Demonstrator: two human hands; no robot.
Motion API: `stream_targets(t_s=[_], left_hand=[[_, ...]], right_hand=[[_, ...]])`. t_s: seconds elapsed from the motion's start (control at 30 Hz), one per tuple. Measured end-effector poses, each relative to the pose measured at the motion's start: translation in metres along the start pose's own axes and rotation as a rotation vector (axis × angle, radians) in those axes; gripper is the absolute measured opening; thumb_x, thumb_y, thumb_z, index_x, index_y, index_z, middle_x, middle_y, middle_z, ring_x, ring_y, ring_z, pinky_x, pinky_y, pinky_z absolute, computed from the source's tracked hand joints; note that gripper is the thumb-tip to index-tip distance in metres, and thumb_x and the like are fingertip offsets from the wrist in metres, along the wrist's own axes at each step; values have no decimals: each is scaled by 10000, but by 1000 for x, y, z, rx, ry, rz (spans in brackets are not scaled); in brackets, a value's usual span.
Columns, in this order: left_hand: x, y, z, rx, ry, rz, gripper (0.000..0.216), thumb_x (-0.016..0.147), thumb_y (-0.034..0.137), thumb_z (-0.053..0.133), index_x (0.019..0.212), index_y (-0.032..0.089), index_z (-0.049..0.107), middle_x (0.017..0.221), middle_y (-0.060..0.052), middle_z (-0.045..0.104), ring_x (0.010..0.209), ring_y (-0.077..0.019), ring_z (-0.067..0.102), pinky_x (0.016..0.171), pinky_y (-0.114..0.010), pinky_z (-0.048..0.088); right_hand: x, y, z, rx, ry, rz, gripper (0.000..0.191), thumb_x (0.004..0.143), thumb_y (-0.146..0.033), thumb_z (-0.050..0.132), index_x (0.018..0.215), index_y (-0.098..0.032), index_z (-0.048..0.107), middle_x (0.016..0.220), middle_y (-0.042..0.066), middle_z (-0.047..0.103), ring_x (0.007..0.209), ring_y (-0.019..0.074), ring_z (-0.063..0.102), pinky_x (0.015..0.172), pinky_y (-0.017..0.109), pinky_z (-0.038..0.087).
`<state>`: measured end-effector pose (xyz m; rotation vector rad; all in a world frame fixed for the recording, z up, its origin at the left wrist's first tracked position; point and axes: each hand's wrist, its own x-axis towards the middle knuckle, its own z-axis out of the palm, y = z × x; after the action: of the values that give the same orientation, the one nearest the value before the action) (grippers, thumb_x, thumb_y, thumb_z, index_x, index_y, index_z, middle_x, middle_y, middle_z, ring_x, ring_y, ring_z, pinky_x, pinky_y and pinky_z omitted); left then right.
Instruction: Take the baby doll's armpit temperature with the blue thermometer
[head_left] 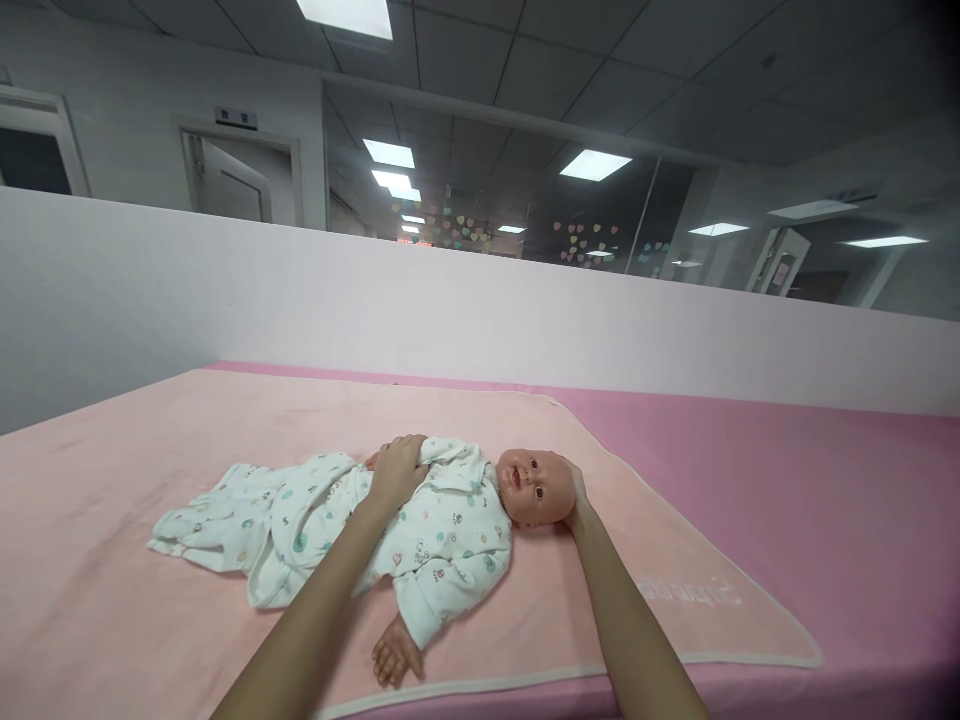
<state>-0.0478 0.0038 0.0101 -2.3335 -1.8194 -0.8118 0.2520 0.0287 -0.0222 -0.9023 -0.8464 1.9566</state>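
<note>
A baby doll [457, 525] lies on its back on a pale pink blanket [187, 420], its head to the right and its legs to the left. It wears a white suit with small coloured prints. My left hand [400, 472] lies over the doll's far arm at the side of its belly, fingers together and curled over it; the fingertips are partly hidden. Behind the crown of the doll's head [536, 487], my right hand [579, 492] is cupped, most of its fingers hidden by the head. The doll's near hand [397, 652] rests palm down on the blanket.
Under the blanket is a darker pink surface [750, 470], which shows at the right and far edge. A low white partition [450, 310] runs along the back. Beyond it are a doorway [240, 180] and a large window with heart stickers [585, 240].
</note>
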Motion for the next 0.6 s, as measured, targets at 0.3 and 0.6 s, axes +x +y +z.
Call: stream_targets(t_s=[0.3, 0.6], left_hand=[[-1, -1, 2, -6, 14, 14, 324, 717, 185, 491, 1041, 202, 494, 1030, -56, 582, 983, -226, 491, 808, -322, 347], [-1, -1, 1, -24, 16, 18, 337, 716, 189, 486, 1053, 199, 496, 1041, -59, 581, 989, -231, 488, 812, -328, 344]], right_hand=[[-1, -1, 2, -7, 72, 15, 545, 731, -536, 331, 965, -111, 580, 965, 194, 616, 833, 326, 603, 710, 514, 453], [-5, 0, 12, -24, 125, -3, 581, 738, -551, 293, 937, -100, 600, 961, 194, 617, 804, 323, 598, 683, 519, 445]])
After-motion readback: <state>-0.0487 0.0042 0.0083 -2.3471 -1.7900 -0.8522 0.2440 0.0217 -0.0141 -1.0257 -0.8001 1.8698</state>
